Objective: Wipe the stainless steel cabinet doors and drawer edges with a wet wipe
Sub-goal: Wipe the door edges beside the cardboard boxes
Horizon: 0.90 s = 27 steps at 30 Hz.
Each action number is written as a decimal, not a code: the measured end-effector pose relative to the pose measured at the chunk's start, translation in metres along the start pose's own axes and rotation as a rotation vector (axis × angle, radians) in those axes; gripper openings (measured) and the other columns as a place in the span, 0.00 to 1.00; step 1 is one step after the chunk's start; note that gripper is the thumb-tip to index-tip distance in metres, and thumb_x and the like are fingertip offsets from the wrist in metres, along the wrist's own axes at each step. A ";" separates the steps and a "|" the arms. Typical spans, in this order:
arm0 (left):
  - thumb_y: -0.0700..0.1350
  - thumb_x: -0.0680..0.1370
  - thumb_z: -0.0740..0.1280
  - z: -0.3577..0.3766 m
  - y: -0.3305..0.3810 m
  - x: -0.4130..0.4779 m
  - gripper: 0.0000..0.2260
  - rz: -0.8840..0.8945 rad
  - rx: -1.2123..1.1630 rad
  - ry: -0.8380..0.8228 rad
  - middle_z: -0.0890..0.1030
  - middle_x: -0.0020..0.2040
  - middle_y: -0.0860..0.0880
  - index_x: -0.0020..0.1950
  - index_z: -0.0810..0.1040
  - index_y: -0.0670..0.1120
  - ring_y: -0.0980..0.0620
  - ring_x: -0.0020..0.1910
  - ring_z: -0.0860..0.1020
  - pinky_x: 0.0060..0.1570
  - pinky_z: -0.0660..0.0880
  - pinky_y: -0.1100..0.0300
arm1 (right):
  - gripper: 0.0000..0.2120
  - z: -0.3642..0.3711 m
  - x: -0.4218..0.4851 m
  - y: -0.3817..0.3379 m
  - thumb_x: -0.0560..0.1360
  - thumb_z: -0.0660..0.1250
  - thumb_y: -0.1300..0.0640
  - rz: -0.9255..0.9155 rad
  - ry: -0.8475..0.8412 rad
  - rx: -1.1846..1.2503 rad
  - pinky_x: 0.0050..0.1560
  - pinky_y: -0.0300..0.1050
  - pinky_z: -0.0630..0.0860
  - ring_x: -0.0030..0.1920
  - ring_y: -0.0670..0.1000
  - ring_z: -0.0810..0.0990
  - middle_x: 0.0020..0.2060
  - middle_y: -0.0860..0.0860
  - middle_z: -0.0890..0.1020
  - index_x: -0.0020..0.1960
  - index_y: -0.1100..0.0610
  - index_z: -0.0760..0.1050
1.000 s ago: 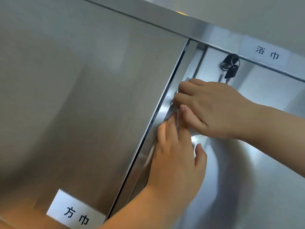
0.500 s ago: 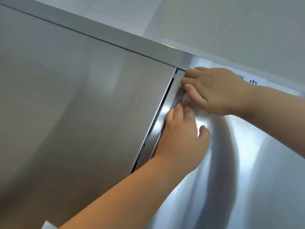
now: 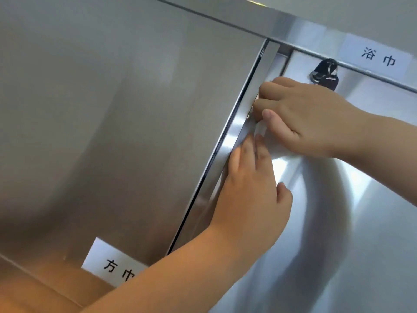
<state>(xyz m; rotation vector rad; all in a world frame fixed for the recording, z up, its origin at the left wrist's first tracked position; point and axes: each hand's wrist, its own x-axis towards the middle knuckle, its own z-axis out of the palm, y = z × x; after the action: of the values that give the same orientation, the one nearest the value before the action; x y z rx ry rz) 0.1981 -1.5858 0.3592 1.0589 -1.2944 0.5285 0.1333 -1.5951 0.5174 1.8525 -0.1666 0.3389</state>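
wet wipe pinched by curled right hand against door edge for scrubbing | steadied just below by flat-fingered left hand

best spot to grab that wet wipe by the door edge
Pinch the bunched white fold of the wet wipe showing between the left hand and right hand, coming from the right door face; its far side is pressed against the door edge.

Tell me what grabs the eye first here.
Two hands meet at the centre seam: the right hand pinches a white wet wipe against the door edge, the left hand presses flat just below. Black keys hang upper right, beside a white label.
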 end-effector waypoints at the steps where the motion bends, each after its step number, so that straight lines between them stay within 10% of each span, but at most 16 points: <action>1: 0.46 0.76 0.60 0.000 -0.003 -0.012 0.34 -0.005 0.022 -0.018 0.51 0.76 0.46 0.77 0.47 0.41 0.50 0.73 0.49 0.72 0.54 0.58 | 0.26 0.004 -0.004 -0.008 0.77 0.39 0.49 -0.025 -0.009 0.013 0.45 0.53 0.71 0.45 0.54 0.68 0.43 0.52 0.70 0.47 0.58 0.74; 12: 0.47 0.65 0.74 -0.010 -0.048 -0.165 0.37 -0.112 0.158 -0.266 0.69 0.69 0.39 0.70 0.67 0.35 0.41 0.65 0.72 0.54 0.76 0.56 | 0.24 0.056 -0.056 -0.128 0.77 0.45 0.53 -0.292 -0.146 0.238 0.63 0.54 0.67 0.48 0.62 0.74 0.45 0.59 0.77 0.49 0.63 0.78; 19: 0.50 0.70 0.55 -0.001 -0.040 -0.190 0.28 -0.272 0.190 -0.209 0.66 0.71 0.41 0.68 0.72 0.41 0.43 0.71 0.66 0.54 0.77 0.55 | 0.21 0.071 -0.071 -0.174 0.76 0.50 0.53 -0.302 -0.179 0.301 0.69 0.53 0.62 0.49 0.60 0.76 0.45 0.56 0.78 0.50 0.61 0.79; 27: 0.45 0.73 0.59 -0.008 -0.053 -0.212 0.26 -0.242 0.123 -0.143 0.70 0.69 0.42 0.70 0.69 0.40 0.47 0.68 0.70 0.60 0.67 0.66 | 0.21 0.074 -0.077 -0.191 0.77 0.48 0.54 -0.264 -0.195 0.317 0.70 0.51 0.61 0.49 0.59 0.76 0.44 0.55 0.78 0.50 0.61 0.79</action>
<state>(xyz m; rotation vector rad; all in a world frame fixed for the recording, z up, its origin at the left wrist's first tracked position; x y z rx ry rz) 0.1930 -1.5541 0.1431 1.3563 -1.2473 0.3576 0.1253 -1.6118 0.2992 2.1908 0.0014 -0.0019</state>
